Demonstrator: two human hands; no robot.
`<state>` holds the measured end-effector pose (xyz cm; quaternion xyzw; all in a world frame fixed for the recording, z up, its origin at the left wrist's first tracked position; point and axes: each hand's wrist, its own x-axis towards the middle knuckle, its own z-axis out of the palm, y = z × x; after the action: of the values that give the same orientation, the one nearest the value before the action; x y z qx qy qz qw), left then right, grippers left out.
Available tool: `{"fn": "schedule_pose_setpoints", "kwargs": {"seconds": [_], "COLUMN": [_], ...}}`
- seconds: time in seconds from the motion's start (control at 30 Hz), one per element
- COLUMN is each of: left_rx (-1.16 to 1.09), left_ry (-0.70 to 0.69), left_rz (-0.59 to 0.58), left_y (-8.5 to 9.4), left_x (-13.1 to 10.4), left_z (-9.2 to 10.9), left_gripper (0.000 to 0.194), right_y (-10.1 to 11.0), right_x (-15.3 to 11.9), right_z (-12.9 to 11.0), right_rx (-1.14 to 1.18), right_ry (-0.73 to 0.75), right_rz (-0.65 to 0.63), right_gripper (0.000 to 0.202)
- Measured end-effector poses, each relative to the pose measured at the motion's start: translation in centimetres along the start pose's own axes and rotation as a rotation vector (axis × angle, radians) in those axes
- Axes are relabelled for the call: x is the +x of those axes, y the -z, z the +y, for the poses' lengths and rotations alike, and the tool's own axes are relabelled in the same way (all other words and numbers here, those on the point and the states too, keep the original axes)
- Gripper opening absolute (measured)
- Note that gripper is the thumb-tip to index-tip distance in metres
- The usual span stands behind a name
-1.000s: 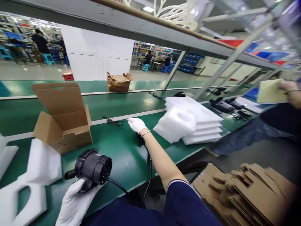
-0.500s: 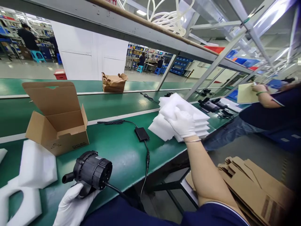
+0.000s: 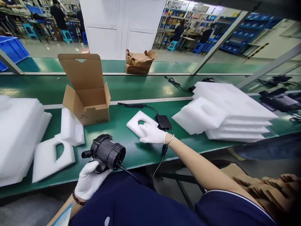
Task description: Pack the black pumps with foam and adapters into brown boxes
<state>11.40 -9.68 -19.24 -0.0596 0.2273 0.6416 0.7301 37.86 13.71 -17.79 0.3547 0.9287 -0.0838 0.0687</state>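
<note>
My gloved left hand [image 3: 90, 179] holds a black pump [image 3: 107, 152] from below, its cable running down towards my lap. My gloved right hand [image 3: 152, 133] grips a small white foam piece with a hole [image 3: 134, 124] over the green bench, beside a black adapter [image 3: 164, 121]. The adapter's cord passes beneath my right wrist. An open cardboard box [image 3: 96, 115] stands behind the pump. To its left are a folded foam piece [image 3: 71, 128] and a flat foam piece with a round hole [image 3: 47, 157].
Stacked white foam sheets [image 3: 235, 110] lie on the right, another foam stack [image 3: 17, 138] at the far left. A brown paper bag [image 3: 138, 62] stands behind. Metal posts [image 3: 218, 44] rise past the bench. Flattened cardboard [image 3: 270, 188] is at lower right.
The view has turned left. My right hand has moved from the right-hand foam stack to beside the adapter, bringing a holed foam piece. My left hand still holds the pump.
</note>
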Motion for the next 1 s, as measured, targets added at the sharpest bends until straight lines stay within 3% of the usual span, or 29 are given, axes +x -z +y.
{"fn": "schedule_pose_setpoints", "kwargs": {"seconds": [0.1, 0.2, 0.27, 0.37, 0.43, 0.57, 0.7, 0.77, 0.83, 0.9, 0.93, 1.0], "left_rx": [-0.032, -0.03, -0.024, -0.012, 0.002, 0.015, -0.048, -0.08, -0.09, -0.087, -0.083, -0.078], "left_ry": [0.035, 0.035, 0.019, -0.013, -0.023, -0.001, 0.044, 0.072, 0.093, 0.089, 0.082, 0.075], "left_rz": [-0.028, -0.068, -0.061, -0.026, -0.008, -0.022, -0.048, -0.021, 0.035, 0.098, 0.121, 0.132], "left_y": [-0.2, -0.9, -1.6, -2.8, -3.3, -4.1, -5.2, -5.6, -5.6, -5.3, -5.1, -4.7], "left_x": [-0.2, 0.1, 0.3, 0.7, 1.0, 1.4, 1.5, 1.6, 1.8, 2.0, 2.1, 2.3], "left_z": [-0.1, -0.3, -0.5, -0.8, -0.9, -1.1, -1.3, -1.3, -1.1, -1.0, -0.9, -0.9], "left_gripper": [0.042, 0.048, 0.052, 0.058, 0.062, 0.068, 0.068, 0.064, 0.058, 0.049, 0.044, 0.039], "right_y": [-0.6, -0.6, -0.9, -2.1, -3.3, -5.1, -5.5, -5.1, -4.2, -2.6, -1.7, -0.1], "right_x": [0.8, 0.8, 0.4, -0.5, -1.2, -2.7, -4.4, -6.0, -8.0, -10.0, -10.6, -10.7], "right_z": [-1.9, -2.6, -2.4, -2.1, -2.2, -2.8, -3.6, -4.4, -5.4, -6.5, -6.8, -6.8], "right_rx": [0.058, 0.169, 0.566, 1.38, 1.606, 1.717, 1.844, 1.949, 1.898, 1.493, 1.206, 0.637], "right_ry": [-0.234, -0.298, -0.371, -0.469, -0.517, -0.597, -0.614, -0.625, -0.627, -0.552, -0.497, -0.384], "right_rz": [0.107, 0.225, 0.457, 0.782, 0.835, 0.859, 0.965, 0.847, 0.401, -0.066, -0.144, -0.023], "right_gripper": [0.026, 0.027, 0.035, 0.047, 0.052, 0.054, 0.054, 0.049, 0.043, 0.041, 0.041, 0.03]}}
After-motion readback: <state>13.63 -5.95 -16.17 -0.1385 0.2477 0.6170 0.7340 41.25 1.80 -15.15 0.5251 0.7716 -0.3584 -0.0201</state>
